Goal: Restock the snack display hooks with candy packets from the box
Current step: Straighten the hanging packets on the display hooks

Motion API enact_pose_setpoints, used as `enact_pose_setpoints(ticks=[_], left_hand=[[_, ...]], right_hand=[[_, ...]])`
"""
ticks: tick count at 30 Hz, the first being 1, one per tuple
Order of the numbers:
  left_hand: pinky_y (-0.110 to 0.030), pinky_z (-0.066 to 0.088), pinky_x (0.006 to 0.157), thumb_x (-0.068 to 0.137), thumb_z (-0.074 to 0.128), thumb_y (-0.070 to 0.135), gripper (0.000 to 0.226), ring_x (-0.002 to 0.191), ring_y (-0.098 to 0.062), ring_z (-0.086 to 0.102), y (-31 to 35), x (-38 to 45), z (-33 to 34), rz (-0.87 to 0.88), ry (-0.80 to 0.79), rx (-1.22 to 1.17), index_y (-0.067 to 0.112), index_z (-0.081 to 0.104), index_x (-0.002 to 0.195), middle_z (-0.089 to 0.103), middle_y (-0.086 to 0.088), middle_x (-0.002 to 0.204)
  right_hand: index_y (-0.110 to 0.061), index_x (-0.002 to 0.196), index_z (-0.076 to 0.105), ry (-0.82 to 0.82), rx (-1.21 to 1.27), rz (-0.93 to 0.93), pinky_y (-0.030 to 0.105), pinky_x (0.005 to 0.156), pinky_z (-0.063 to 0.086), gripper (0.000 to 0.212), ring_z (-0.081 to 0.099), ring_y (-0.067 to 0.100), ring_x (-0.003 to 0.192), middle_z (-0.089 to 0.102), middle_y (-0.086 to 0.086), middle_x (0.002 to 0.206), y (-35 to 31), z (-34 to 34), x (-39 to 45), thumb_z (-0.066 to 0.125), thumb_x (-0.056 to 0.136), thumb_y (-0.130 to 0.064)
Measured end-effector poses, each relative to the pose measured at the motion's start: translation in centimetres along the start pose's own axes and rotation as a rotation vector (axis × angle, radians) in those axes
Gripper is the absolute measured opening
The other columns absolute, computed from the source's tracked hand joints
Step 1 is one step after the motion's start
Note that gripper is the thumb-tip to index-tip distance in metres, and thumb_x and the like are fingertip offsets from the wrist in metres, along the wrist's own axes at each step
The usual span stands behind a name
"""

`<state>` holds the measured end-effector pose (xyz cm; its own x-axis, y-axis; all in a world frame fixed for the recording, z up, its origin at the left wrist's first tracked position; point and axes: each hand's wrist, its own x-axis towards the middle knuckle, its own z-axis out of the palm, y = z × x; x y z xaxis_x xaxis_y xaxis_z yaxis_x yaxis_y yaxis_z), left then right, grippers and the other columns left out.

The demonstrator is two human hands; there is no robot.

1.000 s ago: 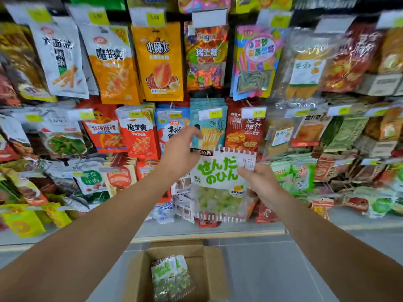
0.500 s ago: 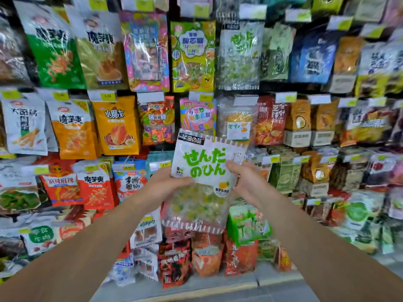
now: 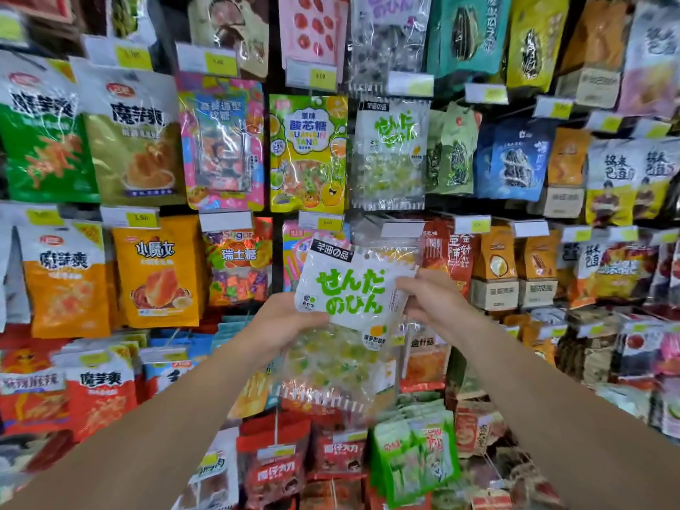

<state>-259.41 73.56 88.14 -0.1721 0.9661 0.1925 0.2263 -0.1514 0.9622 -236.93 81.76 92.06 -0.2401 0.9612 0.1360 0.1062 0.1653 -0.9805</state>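
Candy packet, white-labelled clear plastic with green lettering (image 3: 347, 314), has risen since a moment ago, the floor box gone from view. Long axis near vertical, header tilted right. Left hand (image 3: 290, 323) grips its left edge, right hand (image 3: 428, 300) pinches the upper right corner. Just above the grip hangs a matching white-and-clear packet (image 3: 390, 152).

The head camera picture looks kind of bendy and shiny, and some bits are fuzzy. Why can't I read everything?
Head view: the wide lens bows the shelf rows outward at the edges; ceiling light glares off the glossy pink packet; price tags are smeared. The candy packet between the left hand and right hand reads sharp on top, blurred at its bottom fringe.
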Motion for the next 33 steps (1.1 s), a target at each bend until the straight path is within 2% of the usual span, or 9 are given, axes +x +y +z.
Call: enact_pose_setpoints(ticks=[2,4,7,10,18,22,27,31,33], left_hand=[[-0.016,0.048,0.050,0.084,0.072,0.005,0.011,0.067,-0.007,0.070,0.4,1.7,-0.5,0.006,0.017,0.016,0.012,0.075,0.092,0.077,0.002,0.084],[-0.026,0.055,0.061,0.081,0.075,0.009,0.013,0.077,-0.018,0.072,0.8,3.7,-1.0,0.010,0.053,0.017,0.013,0.076,0.093,0.077,-0.002,0.087],[-0.045,0.053,0.085,0.079,0.078,0.017,0.016,0.091,-0.030,0.072,1.7,6.5,-1.2,0.033,0.058,0.031,0.017,0.076,0.096,0.077,-0.004,0.092],[-0.046,0.052,0.092,0.080,0.078,0.018,0.015,0.095,-0.028,0.071,2.9,8.9,-0.5,0.074,0.061,0.049,0.019,0.075,0.095,0.077,-0.003,0.094],[-0.021,0.053,0.068,0.086,0.072,0.012,0.013,0.079,-0.016,0.071,6.7,14.5,1.9,0.147,0.124,-0.025,0.009,0.074,0.098,0.077,-0.003,0.091],[-0.029,0.051,0.068,0.084,0.073,0.011,0.009,0.074,-0.022,0.068,8.8,17.3,3.0,0.184,0.181,-0.037,0.008,0.075,0.093,0.077,-0.007,0.085],[-0.021,0.046,0.048,0.083,0.073,0.009,0.012,0.058,-0.015,0.065,11.5,20.1,4.4,0.211,0.260,-0.027,0.004,0.073,0.094,0.075,-0.007,0.076],[-0.011,0.035,0.035,0.086,0.071,0.009,0.014,0.033,-0.001,0.051,13.1,21.5,5.8,0.236,0.316,-0.002,0.006,0.065,0.074,0.066,0.002,0.054],[-0.011,0.033,0.034,0.087,0.071,0.011,0.014,0.031,0.000,0.049,13.8,22.1,6.3,0.238,0.334,0.000,0.006,0.064,0.075,0.065,0.004,0.051]], right_hand=[[-0.011,0.087,0.065,0.059,-0.125,-0.062,0.022,0.053,0.048,0.005,0.062,0.017,0.068,0.069,0.004,0.081,-0.8,-0.4,1.8,0.065,0.089,-0.015],[-0.011,0.093,0.065,0.120,-0.264,-0.156,0.022,0.062,0.043,0.009,0.058,0.017,0.076,0.063,-0.001,0.081,-1.8,-0.8,3.7,0.064,0.086,-0.018],[-0.017,0.118,0.059,0.173,-0.400,-0.248,0.017,0.071,0.040,0.031,0.056,0.014,0.100,0.060,-0.003,0.109,-3.4,-1.5,5.6,0.067,0.089,-0.024],[-0.016,0.127,0.055,0.205,-0.561,-0.323,0.027,0.088,0.042,0.039,0.054,0.018,0.111,0.056,-0.001,0.122,-5.0,-2.5,8.0,0.065,0.090,-0.025],[-0.011,0.139,0.049,0.251,-0.850,-0.623,0.038,0.102,0.046,0.052,0.055,0.026,0.121,0.055,0.008,0.136,-11.3,-5.5,13.8,0.063,0.090,-0.026],[-0.014,0.146,0.042,0.273,-0.955,-0.743,0.037,0.107,0.039,0.057,0.046,0.029,0.132,0.044,0.010,0.149,-15.3,-6.5,17.0,0.059,0.093,-0.025],[-0.012,0.148,0.038,0.310,-0.983,-0.936,0.035,0.107,0.035,0.061,0.041,0.031,0.136,0.038,0.012,0.151,-19.6,-7.6,20.6,0.059,0.092,-0.021],[-0.012,0.148,0.037,0.344,-0.974,-1.117,0.041,0.111,0.031,0.061,0.034,0.034,0.139,0.035,0.013,0.154,-21.7,-8.6,23.0,0.059,0.091,-0.019],[-0.014,0.152,0.032,0.305,-1.016,-1.110,0.042,0.115,0.029,0.065,0.029,0.034,0.142,0.030,0.010,0.157,-22.4,-8.8,24.0,0.058,0.093,-0.020]])
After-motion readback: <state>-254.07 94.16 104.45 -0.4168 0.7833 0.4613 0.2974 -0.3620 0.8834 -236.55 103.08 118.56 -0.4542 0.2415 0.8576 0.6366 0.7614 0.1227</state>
